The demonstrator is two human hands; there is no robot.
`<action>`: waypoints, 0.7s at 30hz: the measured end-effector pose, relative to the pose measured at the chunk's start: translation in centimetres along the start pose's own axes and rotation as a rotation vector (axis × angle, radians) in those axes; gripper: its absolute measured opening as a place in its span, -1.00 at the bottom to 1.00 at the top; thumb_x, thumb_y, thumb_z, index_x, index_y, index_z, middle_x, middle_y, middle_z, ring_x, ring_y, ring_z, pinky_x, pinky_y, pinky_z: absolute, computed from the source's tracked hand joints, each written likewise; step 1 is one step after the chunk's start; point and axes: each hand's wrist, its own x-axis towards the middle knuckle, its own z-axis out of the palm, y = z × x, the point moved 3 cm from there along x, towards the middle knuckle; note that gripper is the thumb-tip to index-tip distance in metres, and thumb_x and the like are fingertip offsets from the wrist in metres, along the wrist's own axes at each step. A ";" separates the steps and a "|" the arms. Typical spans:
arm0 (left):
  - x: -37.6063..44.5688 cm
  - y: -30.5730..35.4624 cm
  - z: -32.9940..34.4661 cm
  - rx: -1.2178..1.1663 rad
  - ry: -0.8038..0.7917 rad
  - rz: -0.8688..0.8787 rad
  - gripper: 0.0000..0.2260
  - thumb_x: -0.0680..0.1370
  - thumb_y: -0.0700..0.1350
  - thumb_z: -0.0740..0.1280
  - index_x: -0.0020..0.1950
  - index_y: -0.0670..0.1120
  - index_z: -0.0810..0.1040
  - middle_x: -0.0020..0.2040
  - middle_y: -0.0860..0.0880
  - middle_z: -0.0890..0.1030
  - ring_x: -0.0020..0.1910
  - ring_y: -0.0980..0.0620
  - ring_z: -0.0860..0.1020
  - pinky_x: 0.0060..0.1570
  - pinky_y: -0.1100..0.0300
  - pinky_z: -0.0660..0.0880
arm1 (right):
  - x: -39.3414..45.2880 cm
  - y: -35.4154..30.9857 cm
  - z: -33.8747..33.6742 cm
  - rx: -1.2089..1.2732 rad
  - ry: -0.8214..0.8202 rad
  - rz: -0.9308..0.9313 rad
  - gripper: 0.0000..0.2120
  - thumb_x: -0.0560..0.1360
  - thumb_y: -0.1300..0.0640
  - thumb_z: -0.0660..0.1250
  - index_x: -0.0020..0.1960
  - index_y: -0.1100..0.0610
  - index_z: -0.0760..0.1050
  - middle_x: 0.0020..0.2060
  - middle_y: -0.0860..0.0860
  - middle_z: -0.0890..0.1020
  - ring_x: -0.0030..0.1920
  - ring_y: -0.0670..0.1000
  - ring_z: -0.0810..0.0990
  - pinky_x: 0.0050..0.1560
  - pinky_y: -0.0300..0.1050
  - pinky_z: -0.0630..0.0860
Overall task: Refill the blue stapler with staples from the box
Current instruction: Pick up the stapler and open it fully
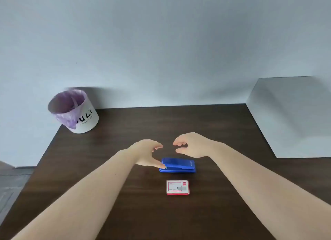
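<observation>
The stapler (177, 165) lies flat and closed on the table (125, 125), just below and between my two hands. My left hand (146, 153) is open, fingers curled loosely, with its thumb tip touching the stapler's left end. My right hand (192, 145) hovers above the stapler's far right side, also open and curled, holding nothing and not touching it. The two hands face each other with a small gap between their fingertips. The box (177, 187), white and red, lies closed nearer to me than the stapler, apart from both hands.

The table is dark brown wood grain. At its far left corner stands a white bin (77, 112) with a purple liner. A pale plain wall (161, 43) rises behind, and a grey block (293, 118) sits at the right.
</observation>
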 end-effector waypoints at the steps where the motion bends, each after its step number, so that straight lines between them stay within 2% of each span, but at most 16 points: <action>1: 0.4 0.0 0.7 0.002 -0.007 0.010 -0.27 0.32 0.19 0.45 0.43 0.04 0.31 0.36 0.07 0.45 0.27 0.07 0.46 0.28 0.13 0.41 | 0.3 0.2 0.6 0.018 -0.017 0.007 -0.61 0.52 0.01 0.29 0.33 0.02 0.42 0.27 -0.01 0.54 0.24 0.02 0.51 0.29 -0.03 0.44; 6: 3.0 -0.6 4.3 0.026 0.012 0.028 -0.32 0.29 0.19 0.47 0.36 0.05 0.41 0.23 0.03 0.51 0.21 0.01 0.49 0.21 0.08 0.47 | 1.1 0.1 3.0 0.008 -0.076 -0.060 -0.50 0.45 -0.03 0.37 0.36 0.01 0.39 0.28 -0.01 0.53 0.27 0.01 0.49 0.28 -0.05 0.45; 9: 4.1 -1.0 5.7 -0.069 0.140 0.069 -0.46 0.26 0.19 0.51 0.17 0.07 0.51 0.06 0.03 0.52 0.08 0.03 0.49 0.08 0.13 0.47 | 1.7 0.0 4.4 -0.024 -0.030 -0.131 -0.53 0.43 0.02 0.40 0.32 0.04 0.44 0.21 -0.02 0.57 0.19 0.01 0.52 0.22 -0.09 0.47; 12: 4.7 -1.3 7.2 -0.197 0.235 0.095 -0.48 0.21 0.17 0.55 0.07 0.04 0.52 -0.02 0.03 0.55 -0.01 0.05 0.48 0.09 0.08 0.50 | 2.2 0.1 5.9 -0.063 0.042 -0.189 -0.58 0.43 0.07 0.40 0.28 0.05 0.47 0.16 -0.03 0.59 0.14 0.00 0.53 0.14 -0.16 0.45; 16: 4.8 -1.8 8.0 -0.327 0.296 0.112 -0.58 0.21 0.10 0.58 -0.02 0.09 0.55 -0.06 0.09 0.53 0.04 0.02 0.50 0.15 0.03 0.49 | 2.9 0.3 6.5 -0.146 0.087 -0.245 -0.68 0.44 0.07 0.38 0.19 0.06 0.51 0.05 -0.03 0.61 -0.03 -0.04 0.50 -0.01 -0.23 0.37; 19: 4.4 -1.7 8.3 -0.398 0.314 0.131 -0.65 0.23 0.06 0.58 -0.09 0.19 0.52 -0.10 0.18 0.55 0.04 0.03 0.54 0.16 0.03 0.51 | 2.8 0.4 7.1 -0.174 0.141 -0.273 -0.75 0.45 0.06 0.36 0.13 0.05 0.52 -0.01 -0.03 0.61 -0.06 -0.02 0.53 -0.03 -0.15 0.45; 21: 3.9 -1.7 8.6 -0.430 0.358 0.144 -0.69 0.25 0.03 0.57 -0.14 0.22 0.50 -0.07 0.13 0.60 0.02 0.03 0.57 0.14 0.04 0.53 | 2.6 0.6 7.5 -0.188 0.198 -0.287 -0.79 0.46 0.06 0.34 0.09 0.04 0.52 -0.05 -0.03 0.61 -0.07 0.01 0.54 -0.02 -0.09 0.48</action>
